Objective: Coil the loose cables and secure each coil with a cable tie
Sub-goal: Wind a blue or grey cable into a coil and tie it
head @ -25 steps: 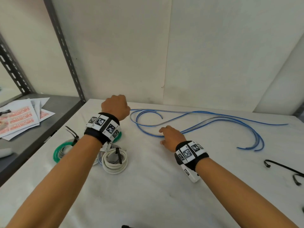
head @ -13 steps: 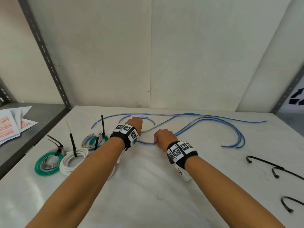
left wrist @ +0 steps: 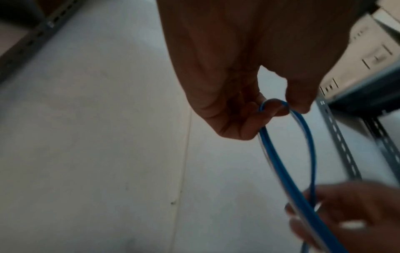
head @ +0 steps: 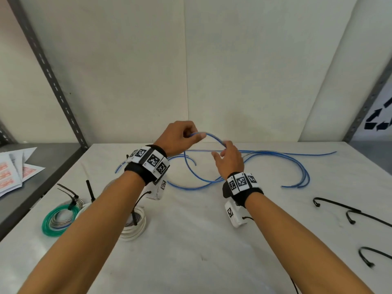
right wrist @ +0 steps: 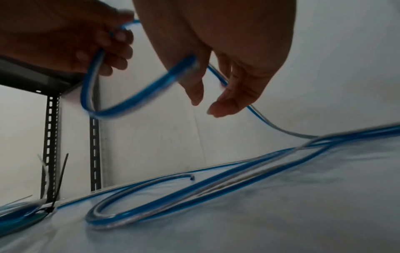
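Left hand (head: 177, 136) pinches the blue cable (head: 214, 137) aloft, right hand (head: 230, 159) at its 4 o'clock, fingers relaxed (cable crossing them), over the table (head: 191, 251).

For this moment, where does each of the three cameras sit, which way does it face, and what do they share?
Head: above, facing forward and down at the table; both forearms, left hand and right hand show.
Left wrist: under the left hand, facing along it toward the wall.
Right wrist: low under the right hand, facing across the table.
Shared: all three show the blue cable lifted between both hands.
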Tool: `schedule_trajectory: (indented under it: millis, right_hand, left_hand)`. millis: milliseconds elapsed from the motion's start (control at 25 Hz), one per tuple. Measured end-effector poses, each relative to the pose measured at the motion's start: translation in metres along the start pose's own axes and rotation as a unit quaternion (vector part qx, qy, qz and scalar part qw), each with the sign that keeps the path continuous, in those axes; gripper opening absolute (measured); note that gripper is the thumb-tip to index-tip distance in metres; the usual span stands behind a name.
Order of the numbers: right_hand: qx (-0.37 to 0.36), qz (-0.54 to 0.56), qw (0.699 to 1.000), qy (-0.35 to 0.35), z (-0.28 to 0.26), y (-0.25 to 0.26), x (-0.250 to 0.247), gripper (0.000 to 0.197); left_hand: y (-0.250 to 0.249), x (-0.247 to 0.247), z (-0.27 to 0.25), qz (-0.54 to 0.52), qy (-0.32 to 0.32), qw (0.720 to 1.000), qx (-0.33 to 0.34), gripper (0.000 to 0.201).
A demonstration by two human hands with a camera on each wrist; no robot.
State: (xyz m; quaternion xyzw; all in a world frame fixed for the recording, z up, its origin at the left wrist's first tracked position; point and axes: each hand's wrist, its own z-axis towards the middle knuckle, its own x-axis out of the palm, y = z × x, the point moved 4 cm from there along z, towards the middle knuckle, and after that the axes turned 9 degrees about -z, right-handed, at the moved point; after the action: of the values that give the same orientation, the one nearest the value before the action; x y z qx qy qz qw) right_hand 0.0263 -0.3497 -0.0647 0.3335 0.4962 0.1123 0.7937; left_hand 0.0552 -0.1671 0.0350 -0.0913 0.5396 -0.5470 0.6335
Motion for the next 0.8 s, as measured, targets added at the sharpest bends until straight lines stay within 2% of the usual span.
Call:
schedule_trajectory:
  millis: [40, 120, 200, 280, 400, 520, 600, 680, 800]
  right_hand:
    - [0.005, -0.008, 1.000, -0.002, 0.001, -0.004, -0.001, 0.041]
    - [0.034, -0.023, 0.999, 0.006, 0.004, -0.019, 0.000, 0.033]
    - [0.052, -0.038, 0.997, 0.036, 0.011, -0.038, 0.002, 0.030]
    - [0.046, -0.034, 0.998, 0.037, 0.016, -0.051, -0.001, 0.024]
    - [0.012, 0.033, 0.998, -0.043, 0.018, -0.047, -0.010, 0.020]
    - [-0.005, 0.145, 0.982, -0.123, 0.016, -0.027, -0.025, 0.020]
    - [-0.013, 0.204, 0.965, -0.164, 0.018, -0.014, -0.044, 0.019]
    - [-0.016, 0.263, 0.948, -0.179, 0.022, -0.001, -0.064, 0.020]
    - [-0.002, 0.357, 0.921, -0.154, 0.024, 0.009, -0.081, 0.025]
  left_hand:
    - [-0.004, -0.001, 0.001, -0.038, -0.026, 0.999, 0.003, 0.031]
    - [-0.007, -0.009, 0.002, -0.143, -0.100, 0.985, -0.006, 0.033]
    - [-0.004, -0.020, 0.002, -0.250, -0.184, 0.950, -0.030, 0.035]
    - [0.004, -0.028, 0.000, -0.332, -0.240, 0.910, -0.061, 0.036]
    - [0.012, -0.024, -0.002, -0.413, -0.250, 0.871, -0.093, 0.029]
    - [0.014, -0.011, -0.007, -0.453, -0.234, 0.853, -0.110, 0.021]
    - [0.013, -0.006, -0.011, -0.459, -0.229, 0.851, -0.109, 0.020]
    - [0.011, -0.003, -0.014, -0.460, -0.235, 0.850, -0.104, 0.018]
    - [0.010, 0.002, -0.019, -0.471, -0.245, 0.842, -0.098, 0.019]
